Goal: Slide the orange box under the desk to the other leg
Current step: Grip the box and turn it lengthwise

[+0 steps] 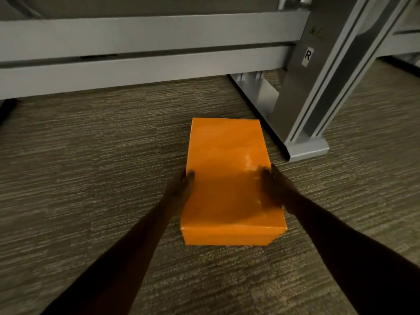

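Observation:
An orange box (229,178) lies flat on the carpet, long side pointing away from me, just left of the desk's right leg (318,92). My left hand (180,189) presses against the box's left side with the thumb on its top. On the opposite side, my right hand (276,188) clasps the right edge in the same way. The far ends of my fingers are hidden behind the box's sides.
The grey metal leg carries a label with the letter R and stands on a flat foot (306,151). A grey crossbeam (141,53) runs along the back, low over the striped carpet (91,155). A dark object (6,108) shows at the far left.

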Available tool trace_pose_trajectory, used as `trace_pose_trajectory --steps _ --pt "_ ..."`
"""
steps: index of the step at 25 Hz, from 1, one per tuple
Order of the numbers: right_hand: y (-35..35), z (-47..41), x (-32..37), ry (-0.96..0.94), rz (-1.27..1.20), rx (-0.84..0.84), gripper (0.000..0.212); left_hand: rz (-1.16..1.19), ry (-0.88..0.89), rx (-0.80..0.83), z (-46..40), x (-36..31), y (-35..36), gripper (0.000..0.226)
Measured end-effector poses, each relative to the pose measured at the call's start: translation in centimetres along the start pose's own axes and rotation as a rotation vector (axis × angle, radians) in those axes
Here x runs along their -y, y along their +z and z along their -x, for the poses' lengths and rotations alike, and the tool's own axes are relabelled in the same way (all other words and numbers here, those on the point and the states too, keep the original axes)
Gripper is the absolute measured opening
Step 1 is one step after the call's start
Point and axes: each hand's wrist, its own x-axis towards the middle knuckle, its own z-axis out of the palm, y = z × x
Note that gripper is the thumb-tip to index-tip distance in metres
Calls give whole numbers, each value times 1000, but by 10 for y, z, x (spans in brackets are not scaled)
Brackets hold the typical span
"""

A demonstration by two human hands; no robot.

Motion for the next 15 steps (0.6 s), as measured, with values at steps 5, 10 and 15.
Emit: trace_pose_trajectory --steps 5,10,15 --pt "-16 31 -34 182 -228 233 69 339 -156 51 70 47 -5 41" --pt "17 40 -14 0 -285 53 60 446 -91 87 99 40 1 45" --pt "67 44 33 -189 -38 27 59 429 2 -86 108 67 -48 32"
